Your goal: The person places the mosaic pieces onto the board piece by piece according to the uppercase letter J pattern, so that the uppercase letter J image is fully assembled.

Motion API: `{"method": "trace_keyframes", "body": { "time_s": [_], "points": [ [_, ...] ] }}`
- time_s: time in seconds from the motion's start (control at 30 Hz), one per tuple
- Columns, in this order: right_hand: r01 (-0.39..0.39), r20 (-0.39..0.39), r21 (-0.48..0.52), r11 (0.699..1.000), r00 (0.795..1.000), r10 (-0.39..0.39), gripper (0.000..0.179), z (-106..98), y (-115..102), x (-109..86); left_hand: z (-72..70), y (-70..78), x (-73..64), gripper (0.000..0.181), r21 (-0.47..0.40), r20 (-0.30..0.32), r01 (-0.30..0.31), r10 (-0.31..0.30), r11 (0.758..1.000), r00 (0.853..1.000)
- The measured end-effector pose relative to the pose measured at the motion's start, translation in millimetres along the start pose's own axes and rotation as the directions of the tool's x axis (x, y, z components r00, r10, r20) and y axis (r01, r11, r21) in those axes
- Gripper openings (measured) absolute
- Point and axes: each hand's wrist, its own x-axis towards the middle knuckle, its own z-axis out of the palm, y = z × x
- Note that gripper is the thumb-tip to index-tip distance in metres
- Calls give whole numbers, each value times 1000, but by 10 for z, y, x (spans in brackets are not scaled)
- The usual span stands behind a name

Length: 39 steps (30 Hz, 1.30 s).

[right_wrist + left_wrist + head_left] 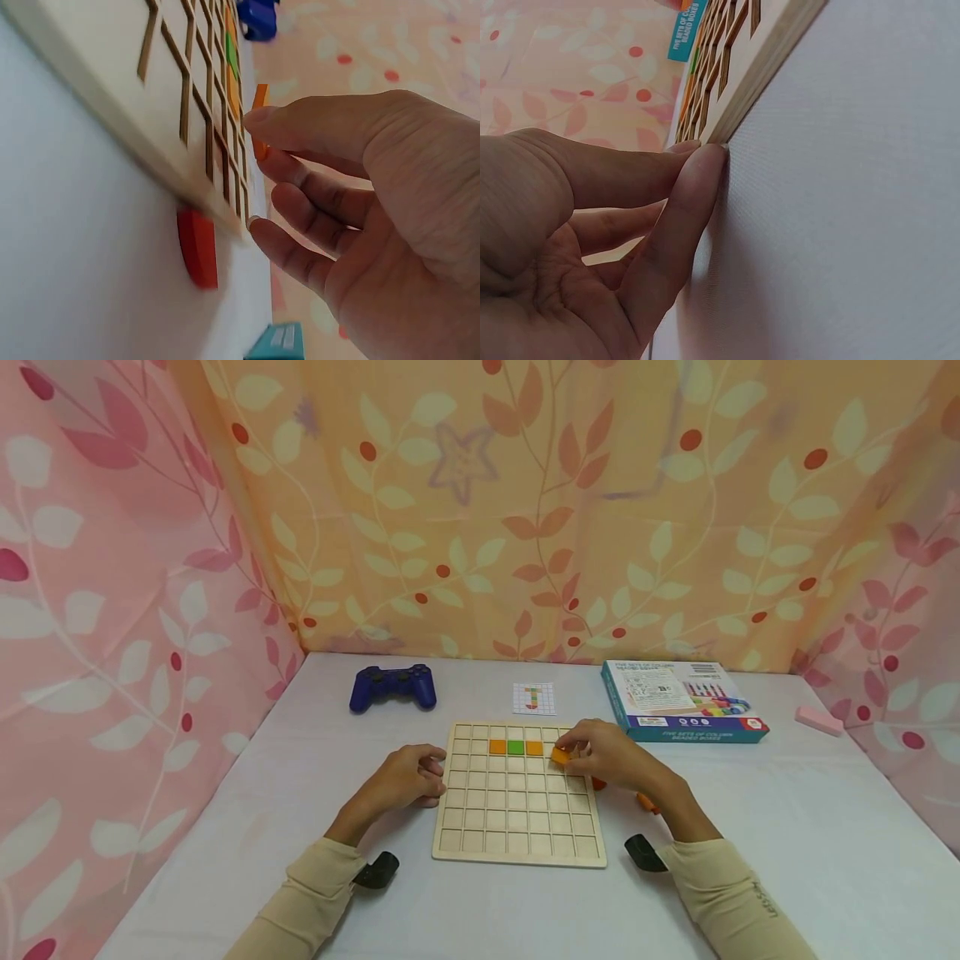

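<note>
A wooden grid board point(517, 821) lies flat on the white table. Along its second row sit an orange tile point(498, 747), a green tile point(516, 747) and another orange tile point(534, 747). My right hand point(611, 758) pinches a loose orange tile point(260, 97) between thumb and fingers, tilted above the board's upper right squares. At the board's left edge, my left hand point(405, 777) holds the rim between thumb and finger, as the left wrist view shows. A red piece point(199, 251) lies beside the board's right edge, partly hidden by my right hand in the head view.
Behind the board lies a small card point(533, 698) with a coloured grid pattern. A blue game controller point(393, 687) is at the back left. A flat box point(682, 706) and a pink block point(819, 720) lie at the back right. Orange pieces point(647, 802) lie by my right forearm.
</note>
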Motion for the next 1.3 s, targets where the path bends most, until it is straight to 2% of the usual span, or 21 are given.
{"method": "trace_keyframes", "body": {
  "time_s": [0.23, 0.43, 0.8, 1.03, 1.3],
  "points": [
    [48, 23, -14, 999, 999, -47, 32, 123, -130, 73, 1, -5, 7, 55, 3, -4, -4, 4, 1000, 1000],
    [95, 19, -3, 996, 995, -95, 30, 199, -159, 120, -1, 3, 2, 55, 3, 0, 4, -4, 1000, 1000],
    [193, 50, -98, 976, 981, -189, 27, 318, -255, 307, -1, -1, 3, 56, -9, 3, -4, 4, 1000, 1000],
    [175, 72, -135, 975, 983, -166, 25, 333, -349, 351, 10, 3, 9, 55, 5, -2, -3, 3, 1000, 1000],
    [189, 69, -148, 971, 981, -180, 23, 354, -405, 363, 7, -4, 8, 54, 9, -5, -8, 8, 1000, 1000]
  ]
}}
